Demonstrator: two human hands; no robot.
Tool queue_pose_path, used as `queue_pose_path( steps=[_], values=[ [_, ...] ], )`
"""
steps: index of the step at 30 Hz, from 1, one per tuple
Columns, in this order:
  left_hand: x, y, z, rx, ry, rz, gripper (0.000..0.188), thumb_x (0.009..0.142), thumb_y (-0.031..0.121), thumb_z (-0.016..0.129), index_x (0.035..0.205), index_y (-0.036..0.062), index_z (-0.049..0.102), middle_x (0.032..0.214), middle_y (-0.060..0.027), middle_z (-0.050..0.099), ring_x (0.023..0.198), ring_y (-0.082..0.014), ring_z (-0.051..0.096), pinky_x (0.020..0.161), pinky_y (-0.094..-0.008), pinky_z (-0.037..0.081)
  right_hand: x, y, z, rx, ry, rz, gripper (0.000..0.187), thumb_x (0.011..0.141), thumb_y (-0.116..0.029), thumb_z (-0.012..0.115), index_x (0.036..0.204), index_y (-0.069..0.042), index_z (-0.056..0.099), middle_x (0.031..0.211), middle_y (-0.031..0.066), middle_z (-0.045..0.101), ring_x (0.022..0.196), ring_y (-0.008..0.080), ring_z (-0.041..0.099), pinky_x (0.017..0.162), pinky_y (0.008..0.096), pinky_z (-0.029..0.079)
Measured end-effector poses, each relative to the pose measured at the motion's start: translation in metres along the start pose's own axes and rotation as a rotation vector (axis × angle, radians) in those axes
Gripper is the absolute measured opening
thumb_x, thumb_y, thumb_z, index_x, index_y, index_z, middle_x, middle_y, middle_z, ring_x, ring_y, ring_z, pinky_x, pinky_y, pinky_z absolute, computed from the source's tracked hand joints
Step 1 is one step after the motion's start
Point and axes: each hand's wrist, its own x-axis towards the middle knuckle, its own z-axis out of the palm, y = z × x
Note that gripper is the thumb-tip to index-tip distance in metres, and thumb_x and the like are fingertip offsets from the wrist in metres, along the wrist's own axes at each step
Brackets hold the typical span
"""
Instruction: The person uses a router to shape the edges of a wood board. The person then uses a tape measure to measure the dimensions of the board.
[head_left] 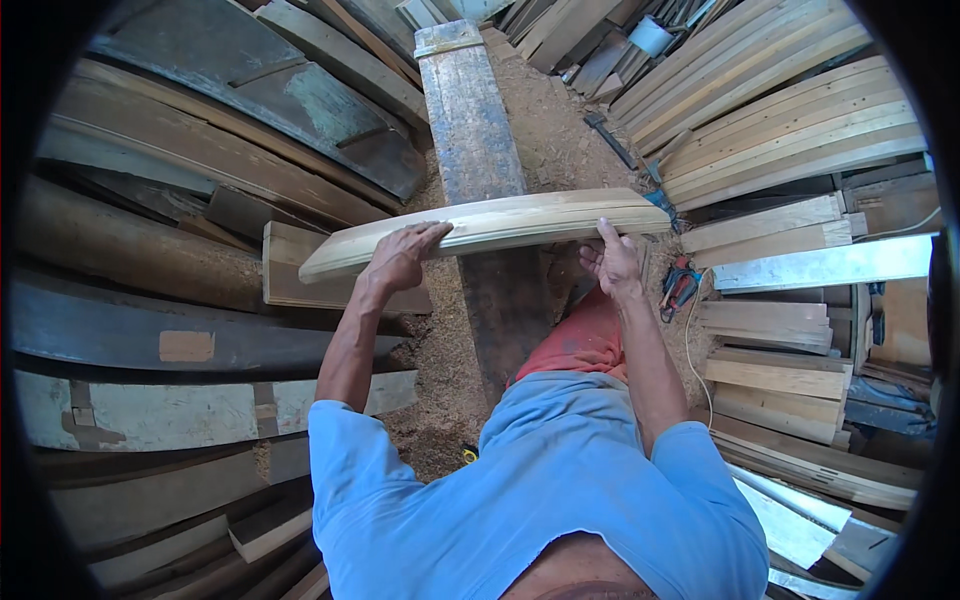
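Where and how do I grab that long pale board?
Probably hold the pale board with two hands from the near side: one toward its left end, one toward its right end. It's long and crosswise over the bench, so spreading both hands should balance it. The left hand and right hand are spread.
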Motion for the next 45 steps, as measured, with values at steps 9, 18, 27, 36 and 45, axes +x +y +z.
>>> queue_pose_path(
  steps=[9, 18, 27, 36, 45],
  values=[
    [0.019, -0.007, -0.016, 0.094, 0.021, -0.012, 0.07, 0.07, -0.002, 0.069, 0.136, 0.0204, 0.062, 0.13, -0.0106, 0.068, 0.119, -0.0332, 0.064, 0.098, -0.0448, 0.052, -0.005, -0.007, 0.012, -0.069, -0.011, -0.013, 0.039, 0.099, -0.044, 0.065, 0.115, -0.008, 0.063, 0.089, 0.0069, 0.073, 0.065, 0.0136, 0.067, 0.063, 0.0332, 0.058],
    [0.027, 0.005, -0.034, 0.098, 0.016, -0.079, 0.065, 0.069, 0.0, 0.066, 0.13, 0.0224, 0.065, 0.119, -0.0075, 0.073, 0.111, -0.0317, 0.068, 0.093, -0.0453, 0.053, 0.013, -0.014, 0.011, -0.141, -0.053, -0.007, 0.042, 0.098, -0.051, 0.065, 0.113, -0.012, 0.065, 0.088, 0.0068, 0.073, 0.064, 0.0129, 0.067, 0.062, 0.0331, 0.058],
    [0.084, 0.063, -0.019, 0.273, -0.026, 0.054, 0.057, 0.078, 0.014, 0.068, 0.134, 0.018, 0.056, 0.093, -0.0219, 0.073, 0.09, -0.0415, 0.071, 0.082, -0.0518, 0.056, 0.006, -0.027, -0.041, -0.056, -0.327, 0.066, 0.039, 0.101, -0.045, 0.063, 0.115, -0.009, 0.063, 0.097, 0.0069, 0.073, 0.075, 0.0142, 0.069, 0.07, 0.0325, 0.058],
    [0.105, 0.113, -0.007, 0.315, -0.135, 0.111, 0.053, 0.073, 0.015, 0.068, 0.125, 0.0115, 0.059, 0.09, -0.0245, 0.073, 0.089, -0.0434, 0.071, 0.08, -0.0513, 0.056, -0.139, 0.152, -0.376, -1.385, 0.58, 0.186, 0.036, 0.09, -0.03, 0.056, 0.095, 0.0, 0.074, 0.098, 0.0236, 0.074, 0.093, 0.0443, 0.071, 0.082, 0.0499, 0.056],
    [0.148, 0.156, -0.005, 0.245, -0.151, 0.014, 0.052, 0.074, 0.02, 0.066, 0.122, 0.0013, 0.058, 0.099, -0.029, 0.072, 0.097, -0.0447, 0.07, 0.089, -0.0519, 0.054, -0.434, 0.41, -0.401, -0.748, 0.707, 0.872, 0.055, 0.081, -0.046, 0.073, 0.109, 0.002, 0.073, 0.114, 0.0286, 0.07, 0.106, 0.0421, 0.069, 0.087, 0.0475, 0.056]
  ],
)
